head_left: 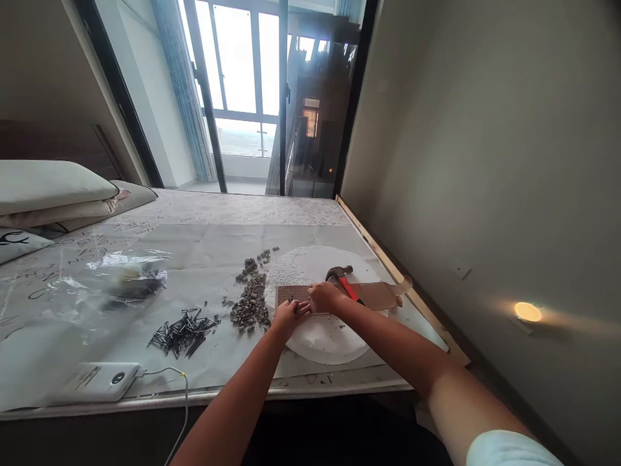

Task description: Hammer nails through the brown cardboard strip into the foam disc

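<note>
My left hand is by the near left end of a flat brown strip, its fingers partly curled with small dark bits at them, too small to name. My right hand is closed in a pinch just above the strip; whatever is between its fingers is hidden. Beside it a claw hammer with a red and black handle lies across the strip. Under the strip is a round white foam disc. Small grey stones are heaped left of the disc, and a pile of dark nails lies farther left.
A clear plastic bag with dark contents lies at left. A white power bank with a cable sits at the near edge. Grey sheeting covers the bed. A wooden rail and a wall bound the right side.
</note>
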A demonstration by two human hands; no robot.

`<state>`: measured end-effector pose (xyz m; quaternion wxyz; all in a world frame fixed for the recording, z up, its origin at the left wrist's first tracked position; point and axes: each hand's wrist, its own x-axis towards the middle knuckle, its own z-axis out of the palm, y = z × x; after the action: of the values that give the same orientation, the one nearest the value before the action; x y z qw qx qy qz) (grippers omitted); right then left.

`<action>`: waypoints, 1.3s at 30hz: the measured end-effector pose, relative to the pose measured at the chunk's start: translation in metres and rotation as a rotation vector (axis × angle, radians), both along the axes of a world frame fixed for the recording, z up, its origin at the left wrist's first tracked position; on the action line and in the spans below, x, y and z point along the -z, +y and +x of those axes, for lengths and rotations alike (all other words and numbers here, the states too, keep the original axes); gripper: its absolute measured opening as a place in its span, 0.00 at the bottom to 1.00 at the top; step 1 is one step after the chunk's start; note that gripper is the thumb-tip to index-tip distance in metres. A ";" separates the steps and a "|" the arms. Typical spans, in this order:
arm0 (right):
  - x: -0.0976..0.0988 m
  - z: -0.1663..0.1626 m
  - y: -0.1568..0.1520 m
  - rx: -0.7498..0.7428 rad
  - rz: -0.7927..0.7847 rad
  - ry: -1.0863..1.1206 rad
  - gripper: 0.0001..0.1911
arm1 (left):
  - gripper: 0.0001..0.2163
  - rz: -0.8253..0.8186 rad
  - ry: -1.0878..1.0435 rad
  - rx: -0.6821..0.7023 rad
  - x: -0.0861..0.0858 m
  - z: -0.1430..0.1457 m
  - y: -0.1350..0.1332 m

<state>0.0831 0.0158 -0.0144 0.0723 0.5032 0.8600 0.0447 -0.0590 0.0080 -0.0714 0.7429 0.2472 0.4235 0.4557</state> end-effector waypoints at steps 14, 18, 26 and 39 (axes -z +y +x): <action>-0.025 0.011 0.005 0.106 -0.057 0.242 0.16 | 0.03 -0.004 0.022 -0.006 -0.002 0.001 -0.002; -0.028 -0.001 0.009 0.017 -0.176 0.253 0.12 | 0.02 0.008 0.033 0.011 -0.003 0.000 -0.002; -0.015 -0.006 0.012 0.025 -0.056 0.159 0.15 | 0.03 0.052 0.079 0.029 -0.002 0.000 -0.003; 0.015 -0.004 0.002 -0.098 0.043 -0.066 0.12 | 0.02 0.079 0.017 0.040 -0.002 -0.001 -0.006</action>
<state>0.0794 0.0180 -0.0291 0.0874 0.4602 0.8796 0.0833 -0.0599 0.0023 -0.0692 0.7380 0.2886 0.4064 0.4549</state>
